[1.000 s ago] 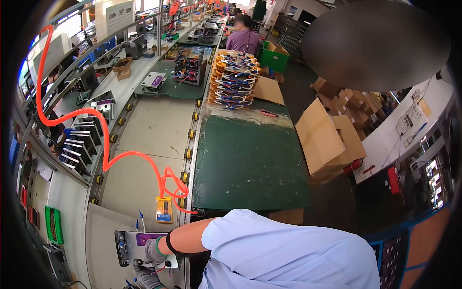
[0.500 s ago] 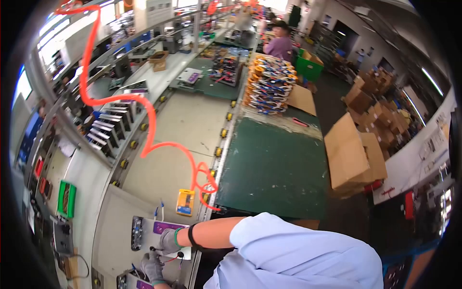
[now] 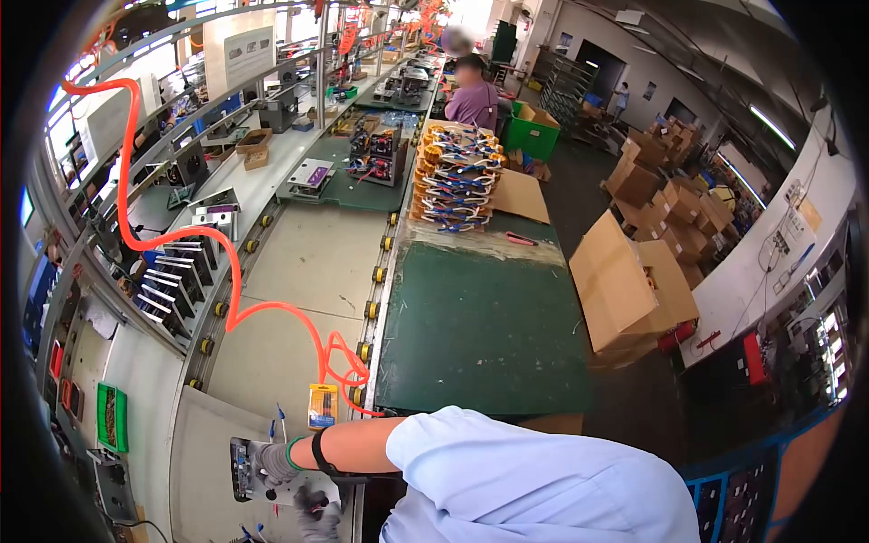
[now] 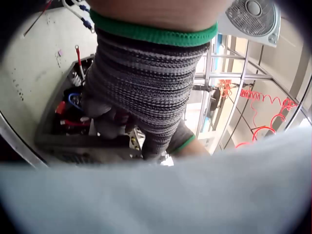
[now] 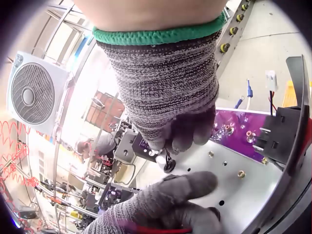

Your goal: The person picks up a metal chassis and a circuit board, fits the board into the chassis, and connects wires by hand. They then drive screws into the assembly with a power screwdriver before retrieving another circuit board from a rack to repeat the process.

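Note:
My right hand [image 3: 270, 462], in a grey knit glove, lies over a silver panel [image 5: 229, 190] beside its dark front end [image 3: 241, 471]. In the right wrist view its curled fingers hold a small black part [image 5: 168, 163]. A purple plate [image 5: 239, 134] shows beyond those fingers. My left hand [image 3: 317, 518], gloved alike, is lower over the panel's near corner. Its fingers [image 5: 192, 185] are bent close above the metal, with a red wire [image 5: 156, 229] running under them; whether they pinch it I cannot tell. The left wrist view has a dark case [image 4: 48, 126] of wires behind this hand.
A yellow packet [image 3: 322, 405] lies on the line beyond the panel, near a coiled orange air hose [image 3: 339, 357]. A green-topped table [image 3: 480, 326] stands along the line, with stacked wired parts [image 3: 453, 176]. At left is a green bin [image 3: 111, 416].
My right hand has slid left toward the panel's dark front end. My left hand has moved from the front end toward the panel's other corner. The head view swung and partly came back.

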### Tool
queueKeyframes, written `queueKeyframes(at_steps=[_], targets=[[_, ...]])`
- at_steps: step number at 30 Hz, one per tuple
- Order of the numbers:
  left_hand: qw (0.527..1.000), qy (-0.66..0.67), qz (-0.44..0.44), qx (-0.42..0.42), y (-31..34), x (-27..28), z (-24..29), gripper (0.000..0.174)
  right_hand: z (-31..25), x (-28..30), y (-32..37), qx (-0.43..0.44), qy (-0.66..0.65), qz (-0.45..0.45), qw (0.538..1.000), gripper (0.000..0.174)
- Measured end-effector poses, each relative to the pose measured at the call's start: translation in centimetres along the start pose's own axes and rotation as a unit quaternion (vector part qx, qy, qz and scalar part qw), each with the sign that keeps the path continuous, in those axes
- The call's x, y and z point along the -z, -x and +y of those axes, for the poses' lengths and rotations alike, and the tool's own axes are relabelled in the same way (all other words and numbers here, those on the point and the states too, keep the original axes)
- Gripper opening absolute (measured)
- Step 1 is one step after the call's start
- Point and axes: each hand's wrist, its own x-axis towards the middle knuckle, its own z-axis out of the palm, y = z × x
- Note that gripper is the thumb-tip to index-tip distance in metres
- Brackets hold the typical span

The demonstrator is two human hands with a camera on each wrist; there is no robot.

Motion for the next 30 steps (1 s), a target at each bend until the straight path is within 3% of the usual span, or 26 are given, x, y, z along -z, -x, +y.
queueKeyframes(at_steps=[4, 5, 6, 7, 9, 10, 11, 12, 13, 14, 16, 17, 18, 20, 22, 23, 24, 26, 27, 28, 30], targets=[[0.999, -0.046, 0.007, -0.011, 0.1, 0.5, -1.5, 0.046, -0.2, 0.5, 2.8, 0.043, 0.024, -0.010, 0.999, 0.031], [0.990, 0.073, 0.095, 0.070, 0.2, 2.3, -1.9, 0.043, -0.2, 1.0, 3.8, 0.051, 0.027, -0.011, 0.998, 0.031], [0.953, 0.189, 0.182, 0.151, 0.3, 3.3, -1.7, 0.040, -0.3, 0.6, 4.1, 0.060, 0.029, -0.013, 0.998, 0.031], [0.953, 0.188, 0.182, 0.152, -0.1, 3.5, -1.7, 0.040, -0.8, 0.4, 3.8, 0.071, 0.032, -0.017, 0.997, 0.031], [0.969, -0.001, 0.236, -0.065, -1.7, 2.8, 0.2, 0.038, -1.2, -1.3, 4.4, 0.090, 0.038, -0.023, 0.995, 0.031], [0.970, -0.002, 0.235, -0.062, -2.2, 2.7, 0.9, 0.038, -1.7, -2.4, 4.3, 0.099, 0.039, -0.027, 0.994, 0.031], [0.946, -0.218, 0.240, -0.009, -2.6, 2.9, 1.6, 0.040, -2.3, -3.8, 3.8, 0.110, 0.040, -0.030, 0.993, 0.031], [0.875, -0.423, 0.232, 0.043, -3.0, 3.4, 1.9, 0.041, -1.8, -1.3, 4.6, 0.121, 0.043, -0.033, 0.991, 0.031], [0.927, -0.324, 0.185, -0.049, -3.5, 4.3, 0.6, 0.049, -2.2, -0.7, 4.2, 0.133, 0.046, -0.037, 0.989, 0.031], [0.926, -0.324, 0.187, -0.049, -3.0, 4.1, 1.7, 0.049, -2.3, 0.4, 4.9, 0.145, 0.050, -0.041, 0.987, 0.031], [0.919, -0.382, 0.087, 0.032, -2.2, 3.7, 4.0, 0.045, -2.5, 1.6, 6.4, 0.167, 0.059, -0.046, 0.983, 0.031], [0.920, -0.378, 0.101, 0.024, -2.2, 4.6, 0.6, 0.040, -2.1, 1.0, 7.0, 0.131, 0.019, -0.018, 0.991, 0.041], [0.920, -0.379, 0.101, 0.024, -1.6, 4.9, -0.7, 0.040, -1.5, 0.2, 7.2, 0.132, 0.018, -0.018, 0.991, 0.041], [0.984, -0.062, 0.169, 0.012, -1.1, 4.8, -1.8, 0.038, -0.2, -0.9, 7.6, 0.176, 0.011, -0.009, 0.984, 0.053], [0.981, -0.074, 0.174, 0.033, -1.1, 5.4, -2.8, 0.037, -2.1, 2.0, 12.7, 0.195, 0.204, -0.130, 0.951, 0.060], [0.934, -0.253, 0.206, -0.146, -1.8, 6.8, -6.1, 0.035, 0.1, -0.4, 12.4, 0.258, 0.199, -0.125, 0.937, 0.051], [0.824, -0.415, 0.223, -0.315, -2.2, 6.5, -5.5, 0.034, -0.2, -0.9, 12.3, 0.258, 0.198, -0.126, 0.937, 0.051], [0.846, -0.384, 0.224, -0.293, -1.7, 6.0, -4.7, 0.034, -0.8, -1.8, 11.5, 0.182, 0.316, -0.164, 0.917, 0.042], [0.950, -0.067, 0.281, -0.122, -1.6, 5.9, -4.8, 0.033, -0.4, -2.6, 11.2, 0.210, 0.310, -0.117, 0.920, 0.035], [0.916, 0.260, 0.298, 0.064, -1.6, 5.9, -4.7, 0.033, -0.2, -3.0, 10.9, 0.212, 0.308, -0.117, 0.920, 0.035], [0.901, 0.300, 0.304, 0.079, -1.8, 5.7, -4.9, 0.031, -0.7, -3.0, 10.7, 0.184, 0.275, -0.150, 0.932, 0.035]])
